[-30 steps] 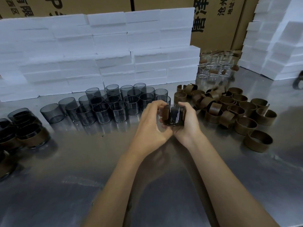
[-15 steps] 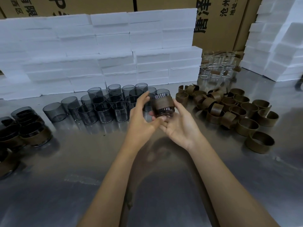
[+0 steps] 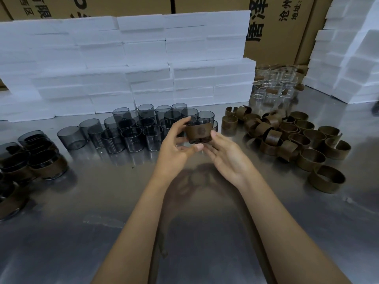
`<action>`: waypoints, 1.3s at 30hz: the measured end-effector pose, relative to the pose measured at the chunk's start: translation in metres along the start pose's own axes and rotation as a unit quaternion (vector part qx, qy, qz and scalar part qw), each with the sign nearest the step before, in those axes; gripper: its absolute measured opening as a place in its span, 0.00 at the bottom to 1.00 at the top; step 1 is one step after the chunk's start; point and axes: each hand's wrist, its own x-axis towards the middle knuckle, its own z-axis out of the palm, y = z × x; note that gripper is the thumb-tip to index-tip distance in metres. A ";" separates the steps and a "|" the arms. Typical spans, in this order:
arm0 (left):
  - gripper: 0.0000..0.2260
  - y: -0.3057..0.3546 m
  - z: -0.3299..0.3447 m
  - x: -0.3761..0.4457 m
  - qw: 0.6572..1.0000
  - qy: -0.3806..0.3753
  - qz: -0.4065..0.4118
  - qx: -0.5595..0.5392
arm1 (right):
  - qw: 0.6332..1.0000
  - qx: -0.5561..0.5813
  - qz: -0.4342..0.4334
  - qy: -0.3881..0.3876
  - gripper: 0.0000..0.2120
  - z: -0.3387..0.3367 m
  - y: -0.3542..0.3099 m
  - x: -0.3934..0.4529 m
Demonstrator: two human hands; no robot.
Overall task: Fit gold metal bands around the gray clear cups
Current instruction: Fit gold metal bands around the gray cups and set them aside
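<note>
**Banded cup held up between both hands**

My left hand (image 3: pixel 176 146) grips the gray cup (image 3: pixel 198 132) from its left side, fingers curled over the rim and thumb under the base. My right hand (image 3: pixel 227 158) is relaxed, palm up, its fingertips (image 3: pixel 213 137) touching the cup's lower right edge without closing on it. The gold band (image 3: pixel 198 130) already wraps the cup's middle, its stamped mark facing me, and the cup stands upright, mouth up, above the middle of the tabletop (image 3: pixel 205 232).

Judging from that, the fitting looks done and the next move is setting the cup down. The finished cups (image 3: pixel 41 160) sit at the tabletop's left edge, so the gripping left hand is the nearer carrier. Bare gray cups (image 3: pixel 133 128) cluster just behind the hands toward the back edge; loose bands (image 3: pixel 297 140) lie to the right, nearer my free right hand for the next pick.
</note>
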 end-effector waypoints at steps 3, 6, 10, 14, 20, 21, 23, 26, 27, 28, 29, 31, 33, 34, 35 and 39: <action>0.33 -0.001 -0.001 0.000 1.000 -0.012 -0.014 -0.022 | 1.000 -0.016 0.001 0.003 0.19 0.000 0.001 0.001; 0.32 -0.001 -0.001 0.001 0.999 -0.012 -0.027 -0.029 | 1.000 -0.018 0.004 0.005 0.19 -0.001 0.003 0.004; 0.29 0.002 -0.002 0.002 0.998 0.024 -0.041 -0.032 | 1.000 -0.017 0.014 0.019 0.16 -0.001 0.006 0.005; 0.30 0.006 -0.013 0.006 0.989 0.138 -0.056 -0.019 | 0.998 -0.053 0.028 0.020 0.15 0.001 0.010 0.007; 0.38 0.001 -0.065 0.007 0.906 0.413 -0.057 0.071 | 0.995 -0.075 0.036 0.053 0.12 -0.002 0.011 0.008; 0.38 -0.002 -0.074 0.007 0.890 0.443 -0.065 0.086 | 0.995 -0.080 0.037 0.053 0.12 -0.002 0.012 0.008; 0.37 -0.007 -0.086 0.004 0.859 0.487 -0.103 0.124 | 0.994 -0.088 0.040 0.054 0.12 -0.002 0.013 0.009; 0.36 -0.013 -0.096 0.001 0.820 0.518 -0.175 0.168 | 0.994 -0.087 0.042 0.056 0.13 -0.002 0.013 0.010; 0.36 -0.015 -0.099 0.000 0.809 0.523 -0.199 0.182 | 0.994 -0.083 0.042 0.057 0.13 -0.002 0.013 0.010; 0.36 -0.017 -0.102 -0.001 0.799 0.525 -0.219 0.196 | 0.994 -0.080 0.042 0.057 0.13 -0.003 0.013 0.010; 0.35 -0.018 -0.104 -0.002 0.793 0.524 -0.235 0.206 | 0.994 -0.078 0.042 0.057 0.14 -0.003 0.013 0.010; 0.33 -0.020 -0.107 -0.004 0.787 0.517 -0.256 0.217 | 0.995 -0.074 0.043 0.058 0.14 -0.004 0.014 0.011; 0.33 -0.021 -0.108 -0.006 0.779 0.520 -0.262 0.233 | 0.995 -0.069 0.045 0.059 0.15 -0.003 0.014 0.010; 0.34 -0.020 -0.107 -0.007 0.769 0.528 -0.258 0.252 | 0.995 -0.066 0.045 0.060 0.15 -0.003 0.013 0.010; 0.34 -0.018 -0.106 -0.008 0.756 0.538 -0.246 0.281 | 0.995 -0.064 0.046 0.061 0.14 -0.003 0.013 0.010; 0.28 -0.009 -0.093 -0.008 0.753 0.535 -0.066 0.378 | 0.995 -0.062 0.047 0.065 0.14 -0.001 0.012 0.011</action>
